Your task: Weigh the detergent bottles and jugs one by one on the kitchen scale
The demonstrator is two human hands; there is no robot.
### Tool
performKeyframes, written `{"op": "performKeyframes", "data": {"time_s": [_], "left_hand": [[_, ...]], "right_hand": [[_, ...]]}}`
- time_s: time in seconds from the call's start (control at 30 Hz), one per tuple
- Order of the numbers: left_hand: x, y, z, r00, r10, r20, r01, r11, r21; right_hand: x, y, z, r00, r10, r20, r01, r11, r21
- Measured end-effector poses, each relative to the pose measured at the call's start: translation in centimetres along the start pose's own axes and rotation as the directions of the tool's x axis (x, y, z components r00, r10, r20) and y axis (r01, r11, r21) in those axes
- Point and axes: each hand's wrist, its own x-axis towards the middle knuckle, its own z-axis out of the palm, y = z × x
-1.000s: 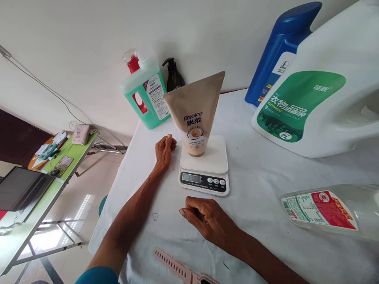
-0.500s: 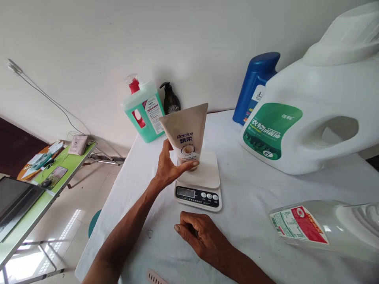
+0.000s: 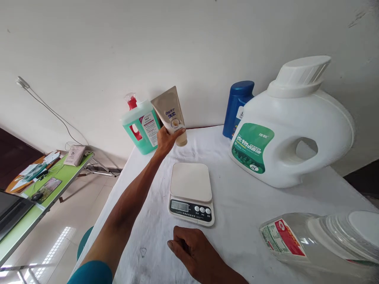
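My left hand (image 3: 167,140) is wrapped round the lower part of a beige Rejoice squeeze tube (image 3: 171,108), cap end down and tilted. The tube is up in the air behind the scale, close to the wall, and covers most of a dark pump bottle. Below it on the white cloth lies a white digital kitchen scale (image 3: 191,183) with its platform bare; digits on its display are too faint to read surely. Just in front of the scale, my right hand (image 3: 195,250) rests on the cloth with its fingers curled, nothing visible in them.
A green-liquid jug (image 3: 142,128) with a red-topped bottle behind it stands back left. At the right are a blue bottle (image 3: 237,110), a large white detergent jug (image 3: 284,130) and a clear bottle (image 3: 314,240) lying near the edge. A green table (image 3: 68,173) stands farther left.
My left hand has lifted the squeeze tube off the scale and carried it back and left towards the wall. My right hand stays curled in front of the scale. The view has shifted slightly.
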Motion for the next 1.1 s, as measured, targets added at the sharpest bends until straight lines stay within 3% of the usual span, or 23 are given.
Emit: {"op": "performKeyframes", "data": {"time_s": [0.13, 0.33, 0.5, 0.67, 0.93, 1.03, 1.1], "left_hand": [[3.8, -2.4, 3.3, 0.988, -0.105, -0.111, 0.120, 0.982, 0.145], [6.0, -4.4, 5.9, 0.958, -0.187, -0.216, 0.244, 0.929, 0.279], [7.1, -5.6, 7.6, 0.956, -0.155, -0.248, 0.241, 0.899, 0.365], [6.6, -5.9, 8.9, 0.938, -0.112, -0.327, 0.255, 0.862, 0.438], [5.6, -3.2, 7.7, 0.944, -0.174, -0.281, 0.286, 0.855, 0.433], [3.7, -0.4, 7.0, 0.944, -0.163, -0.288, 0.268, 0.887, 0.376], [0.8, 2.4, 6.4, 0.974, -0.081, -0.211, 0.139, 0.951, 0.278]], "right_hand": [[0.1, 0.2, -0.1, 1.000, -0.002, 0.025, 0.002, 1.000, 0.016], [-0.1, 0.1, -0.1, 1.000, 0.007, 0.022, -0.008, 1.000, 0.028], [-0.2, 0.1, 0.0, 0.999, 0.038, 0.027, -0.040, 0.997, 0.059], [-0.2, -0.3, -0.3, 1.000, 0.030, 0.007, -0.030, 0.998, 0.061], [-0.1, -0.6, -0.3, 1.000, -0.006, -0.019, 0.007, 0.999, 0.039], [-0.1, -0.3, -0.1, 0.998, -0.039, -0.052, 0.040, 0.999, 0.022], [0.0, -0.2, 0.0, 0.997, -0.033, -0.065, 0.034, 0.999, 0.020]]}}
